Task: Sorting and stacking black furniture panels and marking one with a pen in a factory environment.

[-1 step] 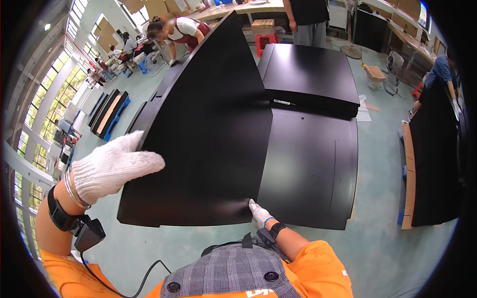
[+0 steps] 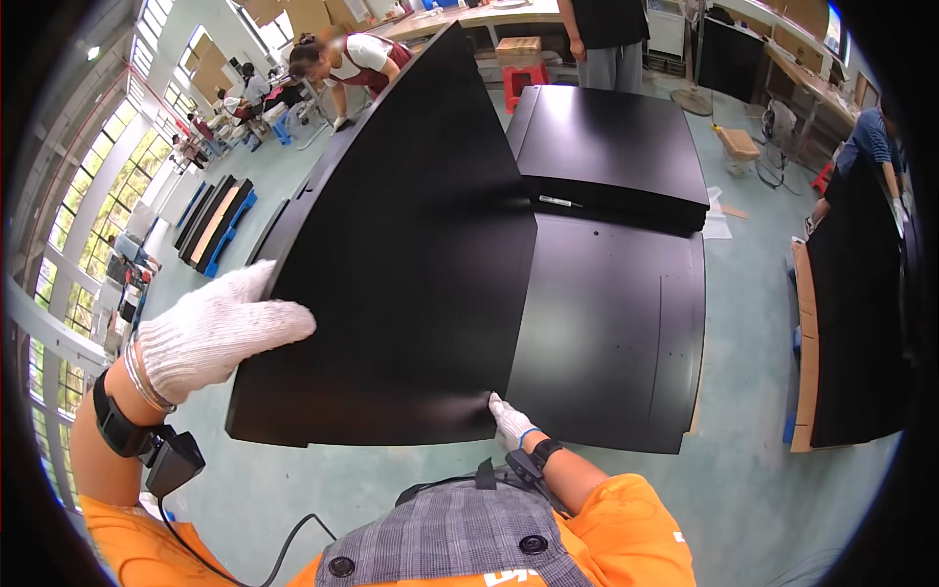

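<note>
A large matte black panel (image 2: 391,264) stands tilted in front of me. Its left edge is raised and its right edge lies along the stack. My left hand (image 2: 220,333), in a white knitted glove, grips that left edge, thumb across the dark face and the other fingers hidden behind. At the near lower corner my right hand (image 2: 509,423), also gloved, pinches the panel between thumb and fingers. Right of it, another black panel (image 2: 606,323) with small holes and a thin slot lies flat. A small white-and-dark tube-like item (image 2: 558,202) rests at its far end.
A stack of black boards (image 2: 611,147) stands beyond the flat panel. Another dark stack with cardboard (image 2: 804,342) is at the right, where a person in blue (image 2: 866,152) works. A person in a red apron (image 2: 357,64) bends behind the raised panel. Boards on a blue pallet (image 2: 220,230) sit left.
My left hand and the raised panel's left edge have shifted slightly to the left. My right hand keeps its place at the near corner.
</note>
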### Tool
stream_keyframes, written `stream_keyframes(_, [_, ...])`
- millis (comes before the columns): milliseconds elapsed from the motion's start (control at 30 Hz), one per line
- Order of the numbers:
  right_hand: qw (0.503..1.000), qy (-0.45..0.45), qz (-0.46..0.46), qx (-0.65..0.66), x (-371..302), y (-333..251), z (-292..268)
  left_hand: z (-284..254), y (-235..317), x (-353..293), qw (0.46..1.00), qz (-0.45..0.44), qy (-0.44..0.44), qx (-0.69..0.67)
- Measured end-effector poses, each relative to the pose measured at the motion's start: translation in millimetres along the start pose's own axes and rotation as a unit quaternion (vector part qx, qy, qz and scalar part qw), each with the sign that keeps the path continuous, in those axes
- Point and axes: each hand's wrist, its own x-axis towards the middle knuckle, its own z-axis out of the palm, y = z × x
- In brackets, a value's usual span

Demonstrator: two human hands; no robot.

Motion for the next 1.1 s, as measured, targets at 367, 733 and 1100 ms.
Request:
stream_keyframes(367, [0.999,-0.029,0.026,-0.028,15,-16,15,21,-36,-18,0.694,-0.467,0.049,-0.546])
stream_keyframes(733, [0.986,0.124,0.026,-0.111,58,-1,55,94,-150,-74,0.673,-0.358,0.069,-0.643])
stream_keyframes(1100, [0.888,0.423,0.143,-0.106,38,-53,124,247,-280,-154,0.577,-0.295,0.062,-0.759])
